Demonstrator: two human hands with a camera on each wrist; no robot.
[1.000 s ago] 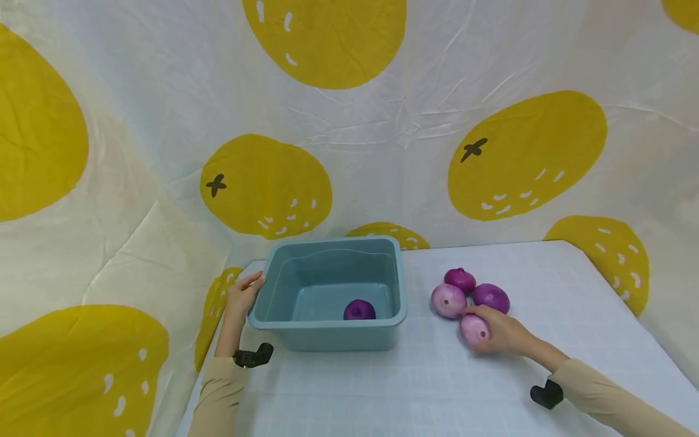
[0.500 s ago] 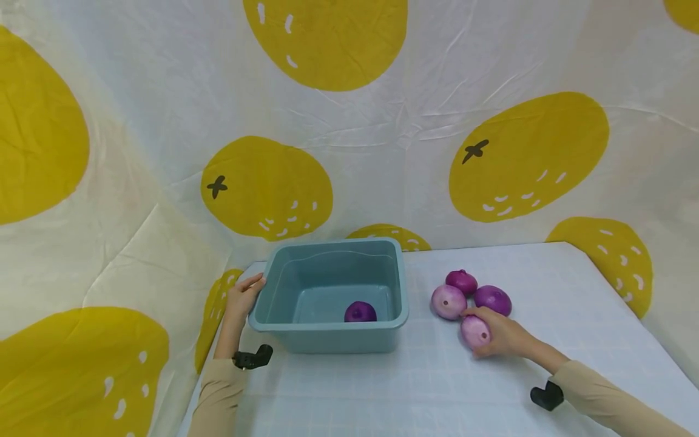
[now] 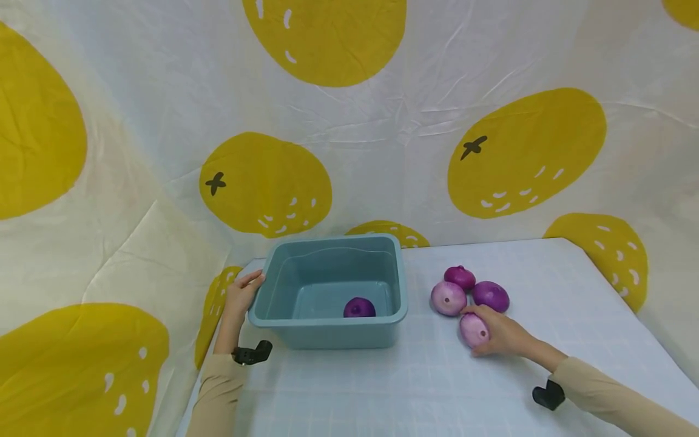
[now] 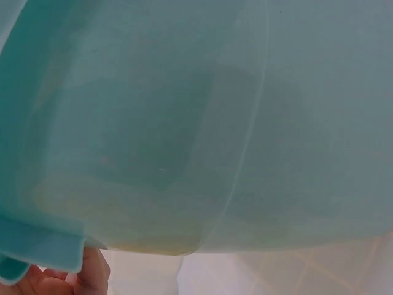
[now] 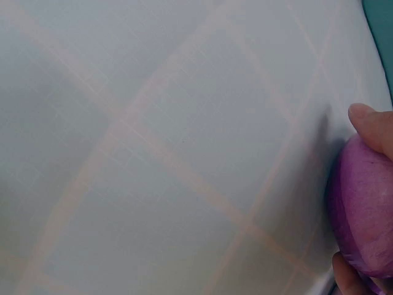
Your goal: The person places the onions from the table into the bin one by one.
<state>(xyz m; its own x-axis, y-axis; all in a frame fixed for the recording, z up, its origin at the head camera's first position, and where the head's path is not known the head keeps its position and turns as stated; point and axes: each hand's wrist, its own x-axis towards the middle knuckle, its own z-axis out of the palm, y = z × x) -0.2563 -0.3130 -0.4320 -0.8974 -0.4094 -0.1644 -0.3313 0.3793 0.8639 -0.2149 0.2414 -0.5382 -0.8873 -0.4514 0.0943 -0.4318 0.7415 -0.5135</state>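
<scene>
A blue-green plastic basin (image 3: 341,334) stands on the table at the middle left, with one dark purple onion (image 3: 359,308) inside it. My left hand (image 3: 241,297) grips the basin's left rim; in the left wrist view its fingers (image 4: 92,273) curl at the rim, partly hidden by it. My right hand (image 3: 501,331) holds a pale purple onion (image 3: 472,331) between thumb and fingers, low at the table. In the right wrist view this onion (image 5: 365,209) lies between the thumb above and a finger below. Another pale onion (image 3: 448,298) sits just behind it.
Two darker onions, one reddish purple (image 3: 460,277) and one deep purple (image 3: 491,296), lie close behind my right hand. The table (image 3: 349,394) has a pale checked cloth. A curtain (image 3: 382,176) with yellow fruit prints hangs along the back and left.
The frame shifts very slightly. Both hands, the basin and the onions keep their places, and both holds stay the same.
</scene>
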